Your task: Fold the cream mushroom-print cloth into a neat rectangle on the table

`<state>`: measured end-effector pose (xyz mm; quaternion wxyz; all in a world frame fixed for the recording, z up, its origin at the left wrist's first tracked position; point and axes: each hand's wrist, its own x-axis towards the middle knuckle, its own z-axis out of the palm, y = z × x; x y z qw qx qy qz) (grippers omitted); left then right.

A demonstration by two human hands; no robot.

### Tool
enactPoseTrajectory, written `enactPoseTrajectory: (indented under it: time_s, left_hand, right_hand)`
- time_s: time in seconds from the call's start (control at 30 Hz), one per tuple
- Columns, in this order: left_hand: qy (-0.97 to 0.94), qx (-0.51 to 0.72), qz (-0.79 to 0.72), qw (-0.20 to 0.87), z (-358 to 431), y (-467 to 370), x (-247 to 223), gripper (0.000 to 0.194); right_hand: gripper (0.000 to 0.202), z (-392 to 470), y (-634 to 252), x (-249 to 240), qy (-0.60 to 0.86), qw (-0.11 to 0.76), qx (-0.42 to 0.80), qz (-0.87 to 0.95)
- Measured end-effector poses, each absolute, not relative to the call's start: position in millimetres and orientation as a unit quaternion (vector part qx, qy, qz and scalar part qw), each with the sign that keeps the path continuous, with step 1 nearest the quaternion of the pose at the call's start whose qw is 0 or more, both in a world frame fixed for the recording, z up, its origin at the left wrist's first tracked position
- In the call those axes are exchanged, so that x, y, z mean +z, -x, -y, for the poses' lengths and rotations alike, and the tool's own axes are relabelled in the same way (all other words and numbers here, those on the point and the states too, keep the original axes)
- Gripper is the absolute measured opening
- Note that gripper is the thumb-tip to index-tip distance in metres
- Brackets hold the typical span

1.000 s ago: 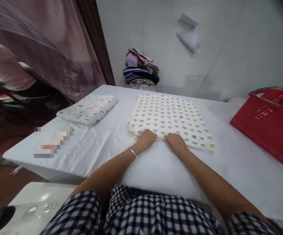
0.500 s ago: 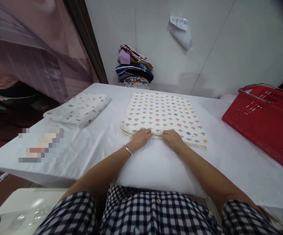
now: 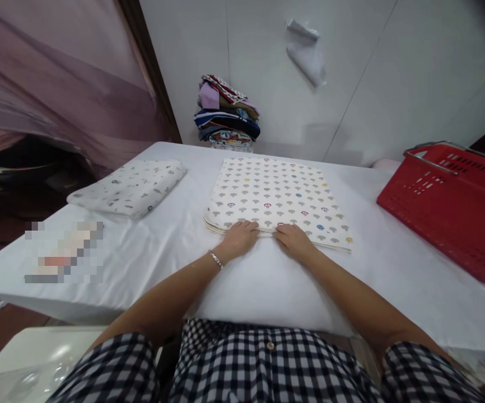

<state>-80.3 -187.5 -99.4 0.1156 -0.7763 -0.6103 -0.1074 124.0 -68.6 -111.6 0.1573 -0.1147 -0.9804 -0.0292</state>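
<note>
A folded white cloth (image 3: 274, 190) with rows of grey mushroom prints and a few coloured ones lies flat on the white-covered table (image 3: 141, 268). Several layers show along its near edge. My left hand (image 3: 239, 239), with a silver bracelet at the wrist, grips this edge left of its middle, fingertips on top and thumb hidden. Just to the right, my right hand (image 3: 295, 240) holds the same edge, its fingers curled over the print. A narrow gap separates the two hands.
Another folded white printed cloth (image 3: 133, 187) lies to the left, above a blurred-out item (image 3: 64, 254). A red plastic basket (image 3: 448, 207) stands on the right. Behind the table is a stack of folded fabrics (image 3: 228, 117) by the wall, where a plastic bag (image 3: 307, 61) hangs.
The view has shifted slightly. Both hands stay at the near edge of the mushroom-print cloth, with the right fingers a little more curled. The paper on the wall bag has tipped.
</note>
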Motion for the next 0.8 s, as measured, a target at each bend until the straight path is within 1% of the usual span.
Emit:
enactPoseTrajectory:
  time_s: [0.13, 0.2, 0.3, 0.53, 0.8]
  left_hand:
    - [0.780, -0.112, 0.600, 0.140, 181.9, 80.9, -101.2, 0.020]
    - [0.775, -0.127, 0.599, 0.154, 180.4, 80.8, -102.1, 0.018]
    - [0.764, -0.147, 0.606, 0.166, 179.7, 80.5, -103.0, 0.015]
    - [0.767, -0.154, 0.603, 0.159, 179.2, 81.1, -107.4, 0.017]
    - [0.762, -0.140, 0.608, 0.172, 180.9, 80.1, -106.3, 0.021]
  right_hand:
    - [0.023, 71.6, -121.0, -105.8, 0.151, 0.116, -0.044, 0.981]
    - [0.023, 72.1, -119.6, -105.1, 0.162, 0.110, -0.048, 0.979]
    - [0.023, 71.3, -118.7, -107.2, 0.165, 0.124, -0.056, 0.977]
    - [0.027, 68.2, -118.9, -115.0, 0.148, 0.170, -0.080, 0.971]
    - [0.029, 68.5, -118.6, -113.1, 0.163, 0.149, -0.061, 0.973]
